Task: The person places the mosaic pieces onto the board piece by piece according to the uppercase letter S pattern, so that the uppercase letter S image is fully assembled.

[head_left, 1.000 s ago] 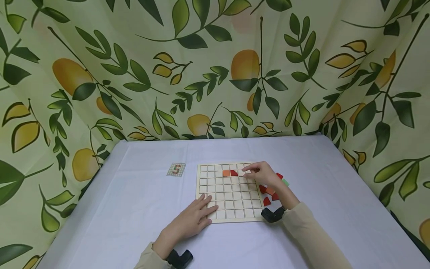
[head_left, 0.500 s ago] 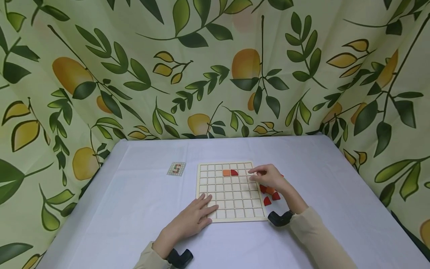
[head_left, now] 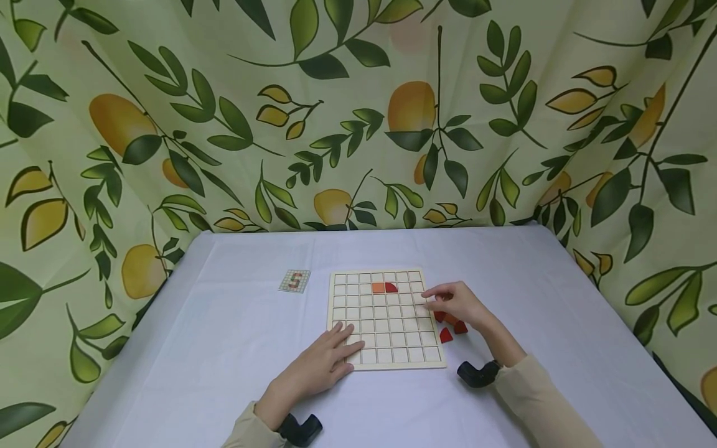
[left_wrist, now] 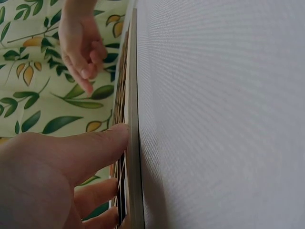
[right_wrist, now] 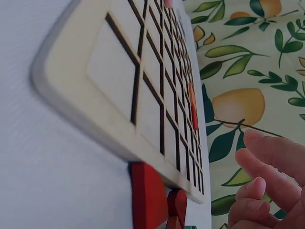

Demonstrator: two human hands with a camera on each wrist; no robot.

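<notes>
A pale wooden board [head_left: 386,340] with a square grid lies on the table. Two pieces sit side by side in its upper part: an orange square tile [head_left: 378,287] and a red quarter-round tile [head_left: 391,287]. My left hand [head_left: 316,364] rests on the board's lower left, fingers spread, its thumb [left_wrist: 109,140] at the edge in the left wrist view. Over the board's right edge hovers my right hand [head_left: 462,305], fingers loosely bent with nothing between them. Beneath and beside it lie loose red tiles [head_left: 445,336] and an orange one, partly hidden by the hand.
A small card [head_left: 294,281] with a gridded S-shaped pattern lies left of the board. White cloth [head_left: 224,323] covers the table. A leaf-and-fruit patterned curtain [head_left: 358,124] hangs behind and at both sides. In the right wrist view, a red tile [right_wrist: 148,195] stands close to the board's edge.
My right hand has moved right and toward me, from above the board's upper right to its right edge. My left hand and the two placed tiles have stayed put.
</notes>
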